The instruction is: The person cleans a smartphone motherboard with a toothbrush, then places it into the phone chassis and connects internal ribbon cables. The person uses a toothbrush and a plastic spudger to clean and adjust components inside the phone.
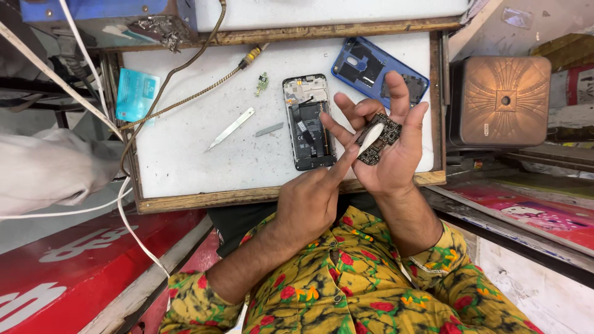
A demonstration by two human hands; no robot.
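A dark circuit board (382,137) with a pale metal shield lies in the open right hand (387,145). The left hand (309,198), mostly curled, touches it with its forefinger. At nine o'clock an opened phone (308,122) rests on a white work tray (185,148); the small part (262,83) beyond is possibly another board.

Lying on the white work board (185,154): an opened phone (309,122), a blue back cover (365,65), a metal blade (231,128), a small grey strip (269,129), a tiny green part (262,83). Trailing across it, a braided cable (185,99). Resting at the left edge, a teal packet (137,94). Standing to the right, a bronze-coloured box (500,102).
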